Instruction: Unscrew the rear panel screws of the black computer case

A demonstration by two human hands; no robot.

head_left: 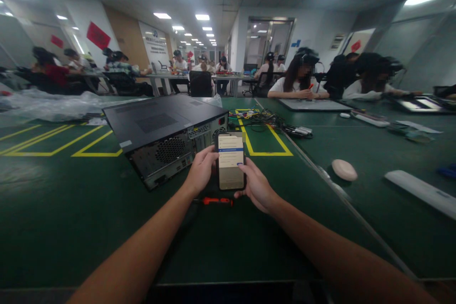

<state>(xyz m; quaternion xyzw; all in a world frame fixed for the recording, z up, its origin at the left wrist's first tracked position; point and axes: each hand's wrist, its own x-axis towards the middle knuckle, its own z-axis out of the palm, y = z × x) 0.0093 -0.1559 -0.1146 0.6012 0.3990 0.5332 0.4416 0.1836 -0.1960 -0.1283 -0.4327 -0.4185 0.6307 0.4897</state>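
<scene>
No text is legible: the lit screen of the black smartphone (231, 161) shows blurred lines, and the far-left white wall board (155, 45) carries what may be a logo.

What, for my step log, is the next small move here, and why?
Probably a thumb tap on the phone: the left hand and right hand both hold it, screen lit, with the right thumb resting at the screen's lower right edge. The orange-handled screwdriver lies untouched on the green mat beneath them.
</scene>
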